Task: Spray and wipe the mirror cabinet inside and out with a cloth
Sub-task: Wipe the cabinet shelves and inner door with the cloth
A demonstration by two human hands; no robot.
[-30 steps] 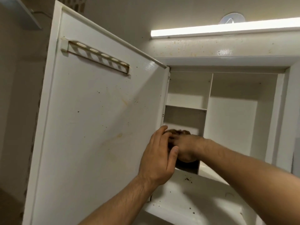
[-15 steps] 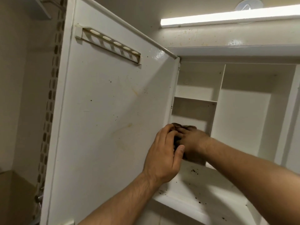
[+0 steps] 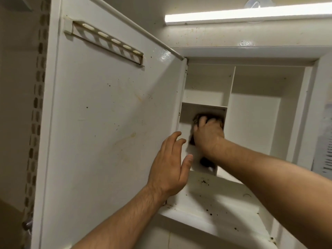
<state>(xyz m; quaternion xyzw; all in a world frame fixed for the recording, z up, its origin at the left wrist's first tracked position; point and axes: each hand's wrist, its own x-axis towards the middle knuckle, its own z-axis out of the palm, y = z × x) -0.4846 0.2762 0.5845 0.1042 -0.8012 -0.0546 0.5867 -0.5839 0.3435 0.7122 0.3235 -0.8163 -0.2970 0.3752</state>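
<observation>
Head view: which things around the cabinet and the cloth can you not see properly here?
- Cloth: mostly covered by the right hand; its size is unclear, and it is blurred.
- Mirror side of the door: faces away from the head camera.
- Cabinet bottom right corner: hidden behind the right forearm.
- Spray bottle: not in the head view.
- Paper at right: cut off, blurred, unreadable.

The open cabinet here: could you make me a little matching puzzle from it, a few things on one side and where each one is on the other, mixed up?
Things:
1. dark cloth
2. left hand
3. slotted rack
4. dark crumbs

Places:
A. fixed near the top of the door's inner face
B. scattered on the cabinet's bottom shelf
C. under the right hand, in the small lower-left compartment
D. open, at the door's hinge edge

Pairs: 1-C, 2-D, 3-A, 4-B
</observation>
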